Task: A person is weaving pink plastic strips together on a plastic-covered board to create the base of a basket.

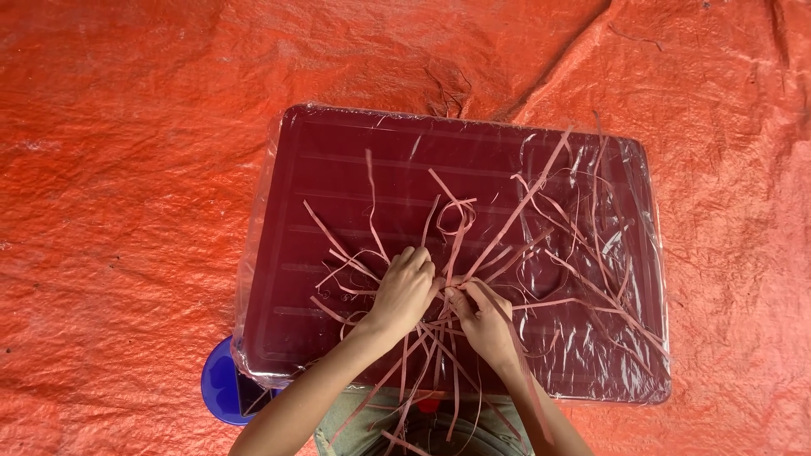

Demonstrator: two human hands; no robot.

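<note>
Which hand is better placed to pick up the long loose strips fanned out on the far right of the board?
Probably the right hand: it sits nearer the loose strips, while the left hand pinches the strip bundle.

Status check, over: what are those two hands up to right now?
Left hand and right hand both pinching thin pink strips. Strips fanned over plastic-wrapped dark red tray. Nothing blocking.

hands [405, 291]: 2 | tray [338, 169]: 1 | blue lid [221, 390]: 1 | strips [456, 228]: many

Makeshift floor workspace, orange tarpaulin [127, 169] groundsheet, plastic-wrapped tray [338, 169]
</note>
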